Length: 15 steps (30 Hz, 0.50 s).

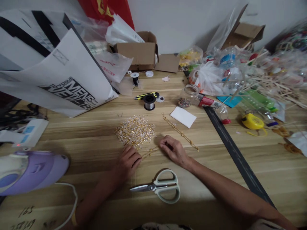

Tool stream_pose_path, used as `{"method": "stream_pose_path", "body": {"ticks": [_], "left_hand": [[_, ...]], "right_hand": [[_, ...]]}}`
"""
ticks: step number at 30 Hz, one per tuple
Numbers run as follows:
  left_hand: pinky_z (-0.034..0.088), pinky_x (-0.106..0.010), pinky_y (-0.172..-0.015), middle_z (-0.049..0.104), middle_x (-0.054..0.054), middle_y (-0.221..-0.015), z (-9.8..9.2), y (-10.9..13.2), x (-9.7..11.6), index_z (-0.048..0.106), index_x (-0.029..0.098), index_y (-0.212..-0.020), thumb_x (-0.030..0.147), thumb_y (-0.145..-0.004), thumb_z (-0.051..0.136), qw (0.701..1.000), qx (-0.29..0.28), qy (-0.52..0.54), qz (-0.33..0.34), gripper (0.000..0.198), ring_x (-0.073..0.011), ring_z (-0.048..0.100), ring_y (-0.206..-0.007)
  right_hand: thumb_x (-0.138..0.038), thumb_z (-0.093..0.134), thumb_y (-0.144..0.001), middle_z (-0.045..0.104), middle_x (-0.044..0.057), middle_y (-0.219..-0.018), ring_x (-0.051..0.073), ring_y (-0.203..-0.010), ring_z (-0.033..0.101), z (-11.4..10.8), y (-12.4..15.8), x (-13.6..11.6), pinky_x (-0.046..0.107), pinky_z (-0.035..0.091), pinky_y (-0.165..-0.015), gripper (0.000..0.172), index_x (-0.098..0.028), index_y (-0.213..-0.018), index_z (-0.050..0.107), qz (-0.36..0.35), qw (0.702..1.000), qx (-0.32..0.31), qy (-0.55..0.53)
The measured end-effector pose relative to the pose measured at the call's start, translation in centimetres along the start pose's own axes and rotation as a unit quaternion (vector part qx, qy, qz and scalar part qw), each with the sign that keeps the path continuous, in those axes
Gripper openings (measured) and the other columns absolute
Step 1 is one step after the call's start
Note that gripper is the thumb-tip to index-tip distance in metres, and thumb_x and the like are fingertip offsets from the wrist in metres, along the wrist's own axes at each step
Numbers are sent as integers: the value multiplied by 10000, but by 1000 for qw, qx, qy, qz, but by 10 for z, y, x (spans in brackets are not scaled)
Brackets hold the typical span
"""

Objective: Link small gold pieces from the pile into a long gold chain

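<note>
Directly between hands [177, 150], gold chain [150, 152].

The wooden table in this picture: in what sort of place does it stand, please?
Probably a small craft workspace, perhaps for jewellery, though whether at home or in a workshop is unclear. The signs: a heap of small gold and clear pieces, a gold chain and scissors.

Gold chain [150, 153] partly hidden by right hand [174, 150]; shopping bag [59, 73] cut off.
</note>
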<state>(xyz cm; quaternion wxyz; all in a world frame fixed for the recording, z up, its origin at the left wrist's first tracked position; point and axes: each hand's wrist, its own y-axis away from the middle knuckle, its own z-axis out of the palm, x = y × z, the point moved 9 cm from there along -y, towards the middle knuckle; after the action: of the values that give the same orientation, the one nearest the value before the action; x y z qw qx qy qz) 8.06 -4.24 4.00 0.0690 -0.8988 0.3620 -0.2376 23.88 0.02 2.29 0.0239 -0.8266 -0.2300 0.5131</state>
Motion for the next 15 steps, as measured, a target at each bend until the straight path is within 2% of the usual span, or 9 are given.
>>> {"method": "stream_pose_path", "body": {"ticks": [5, 10, 15], "left_hand": [[416, -328, -772, 572, -35, -755, 5, 3, -4, 578, 164, -773, 186, -881, 517, 1000, -21, 7, -21, 126, -171, 473, -783], [401, -307, -733, 561, -22, -726, 3, 1, -6, 556, 159, -736, 182, -884, 513, 999, -12, 13, -33, 156, -160, 465, -750], [390, -318, -747, 564, -24, -708, 1, 2, -8, 549, 158, -703, 185, -876, 514, 998, -28, -23, -41, 179, -172, 458, -745]], "right_hand": [[-251, 452, -925, 546, 41, -767, 142, -702, 511, 4, 2, -5, 258, 406, -655, 161, -176, -831, 559, -32, 999, -19, 15], [-252, 452, -925, 544, 35, -754, 138, -689, 507, 2, 1, -5, 252, 409, -633, 162, -173, -825, 552, -39, 999, -9, 12], [-223, 468, -916, 537, 28, -753, 129, -686, 500, 1, 0, -5, 243, 408, -631, 130, -171, -827, 547, -37, 999, -3, 11]]}}
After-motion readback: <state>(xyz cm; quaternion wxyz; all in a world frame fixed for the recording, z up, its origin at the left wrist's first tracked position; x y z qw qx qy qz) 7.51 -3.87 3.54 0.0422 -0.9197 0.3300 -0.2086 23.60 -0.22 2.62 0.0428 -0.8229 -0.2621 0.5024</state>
